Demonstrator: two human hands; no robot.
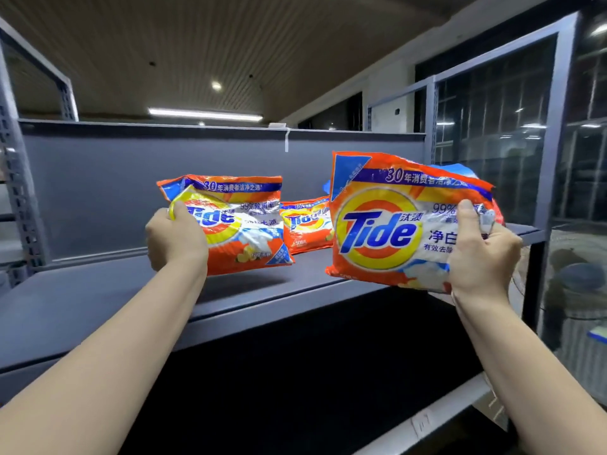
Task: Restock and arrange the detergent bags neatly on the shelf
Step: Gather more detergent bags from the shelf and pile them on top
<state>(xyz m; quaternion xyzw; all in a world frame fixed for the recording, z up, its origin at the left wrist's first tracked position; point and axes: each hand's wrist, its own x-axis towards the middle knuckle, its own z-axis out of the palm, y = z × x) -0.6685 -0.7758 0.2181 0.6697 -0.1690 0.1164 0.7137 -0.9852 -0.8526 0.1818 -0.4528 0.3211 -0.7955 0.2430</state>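
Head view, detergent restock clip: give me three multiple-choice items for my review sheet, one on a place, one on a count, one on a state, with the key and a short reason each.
1. Where is the small bag that no hand touches?
A. On the shelf surface near the back panel
B. On the floor
C. On top of the frame

2. How many orange detergent bags are clearly visible?
A. One
B. Three
C. Six

3. What is the state of the bag in the left hand?
A. Lying flat on the shelf
B. Held above the shelf, its shadow below it
C. Torn open and spilling

Key:
1 A: the small bag sits on the shelf, between the two held bags.
2 B: it, the left-hand bag and the right-hand bag.
3 B: the left hand grips its edge; the right hand grips the other bag.
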